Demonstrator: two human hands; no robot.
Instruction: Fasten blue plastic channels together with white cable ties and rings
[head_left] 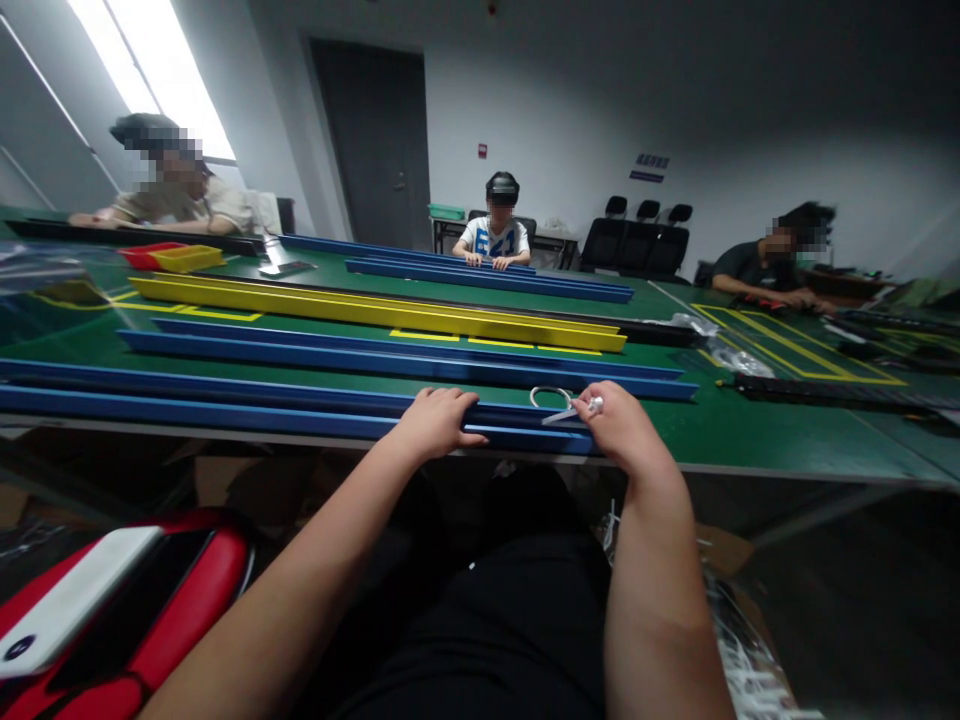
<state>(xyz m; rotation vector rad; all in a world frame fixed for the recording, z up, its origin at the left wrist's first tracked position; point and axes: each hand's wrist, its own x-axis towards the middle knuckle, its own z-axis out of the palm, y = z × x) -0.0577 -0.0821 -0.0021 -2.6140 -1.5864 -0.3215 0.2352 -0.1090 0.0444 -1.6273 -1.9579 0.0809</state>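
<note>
A long blue channel (pixel 225 412) lies along the near edge of the green table. My left hand (pixel 442 420) grips it near its right part, fingers over the top and thumb on the near side. Just right of that, at the channel's right end, my right hand (pixel 619 425) is closed on a thin white looped cord (pixel 551 392). A flat pale strip and small white pieces show at its fingertips; whether they belong to the cord I cannot tell. Behind lies another blue channel (pixel 405 363), apart from my hands.
Farther back are a yellow channel (pixel 375 308), more blue channels (pixel 487 281) and red and yellow trays (pixel 187 259). Clear plastic wrap (pixel 731 355) lies at right. Three people sit around the table (pixel 750 440). A red seat (pixel 202 600) with a white box is at lower left.
</note>
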